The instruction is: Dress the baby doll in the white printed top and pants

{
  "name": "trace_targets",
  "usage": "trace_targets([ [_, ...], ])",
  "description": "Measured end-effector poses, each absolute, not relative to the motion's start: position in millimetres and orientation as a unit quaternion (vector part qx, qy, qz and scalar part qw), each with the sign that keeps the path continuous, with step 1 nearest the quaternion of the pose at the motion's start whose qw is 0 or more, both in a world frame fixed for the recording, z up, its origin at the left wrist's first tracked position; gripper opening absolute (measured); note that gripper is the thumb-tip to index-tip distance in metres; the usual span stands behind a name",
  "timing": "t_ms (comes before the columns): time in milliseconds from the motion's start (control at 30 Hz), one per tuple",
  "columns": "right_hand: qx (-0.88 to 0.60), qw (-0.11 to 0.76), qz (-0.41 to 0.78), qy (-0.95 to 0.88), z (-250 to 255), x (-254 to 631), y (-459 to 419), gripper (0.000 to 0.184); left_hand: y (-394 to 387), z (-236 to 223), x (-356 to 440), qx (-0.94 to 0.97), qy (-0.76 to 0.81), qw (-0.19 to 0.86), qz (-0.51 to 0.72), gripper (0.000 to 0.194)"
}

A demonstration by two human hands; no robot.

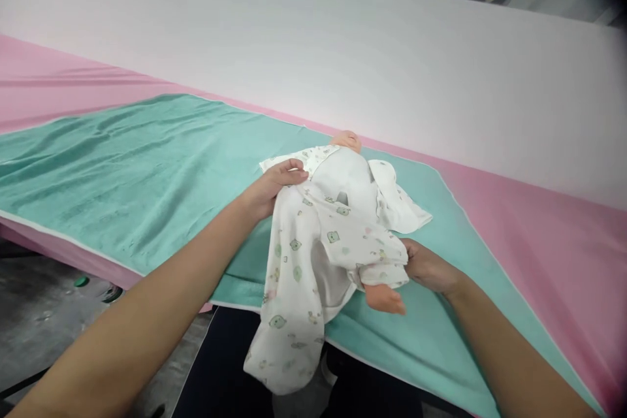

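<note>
A baby doll (349,140) lies on its back on a teal cloth, head away from me. White baby clothes (337,232) with small green animal prints are spread over its body, sleeves out to both sides. One trouser leg is around the doll's leg, and a bare foot (385,298) sticks out of its cuff. The other trouser leg (289,333) looks limp and hangs over the table's near edge. My left hand (277,186) pinches the fabric at the left of the doll's waist. My right hand (431,266) is closed at the cuffed leg, fingertips partly hidden behind the cloth.
The teal cloth (147,189) covers much of the table, over a pink cover (529,222). A white partition (313,46) rises behind the table. Below the near edge are my dark-clothed legs (220,366) and the grey floor (29,313).
</note>
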State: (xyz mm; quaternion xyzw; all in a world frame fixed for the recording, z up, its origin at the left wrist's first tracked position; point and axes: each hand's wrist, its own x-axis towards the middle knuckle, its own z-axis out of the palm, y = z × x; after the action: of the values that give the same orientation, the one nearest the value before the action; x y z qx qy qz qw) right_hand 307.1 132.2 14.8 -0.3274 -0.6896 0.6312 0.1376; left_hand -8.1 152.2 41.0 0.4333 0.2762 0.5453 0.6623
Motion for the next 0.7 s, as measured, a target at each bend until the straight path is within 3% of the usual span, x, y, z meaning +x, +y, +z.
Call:
trace_targets([
  [233,-0.338,0.167,0.605,-0.702,32.7,304.0,122.6,0.043,143.1,32.2,10.4,0.485,0.291,0.705,0.428,0.021],
  [433,-0.389,0.308,0.455,-0.74,63.3,275.1,131.7,0.038,140.2,33.5,12.3,0.467,0.221,0.742,0.427,0.023],
  [567,-0.419,0.182,0.389,-0.8,82.1,226.3,133.9,0.031,140.0,33.4,10.2,0.463,0.201,0.736,0.451,0.027],
  [633,-0.398,0.119,0.411,-0.812,81.7,206.5,134.9,0.03,139.6,32.6,8.7,0.462,0.195,0.729,0.467,0.027],
  [700,-0.379,0.117,0.478,-0.784,74.9,195.4,137.1,0.028,139.0,31.9,7.2,0.46,0.187,0.724,0.479,0.027],
])
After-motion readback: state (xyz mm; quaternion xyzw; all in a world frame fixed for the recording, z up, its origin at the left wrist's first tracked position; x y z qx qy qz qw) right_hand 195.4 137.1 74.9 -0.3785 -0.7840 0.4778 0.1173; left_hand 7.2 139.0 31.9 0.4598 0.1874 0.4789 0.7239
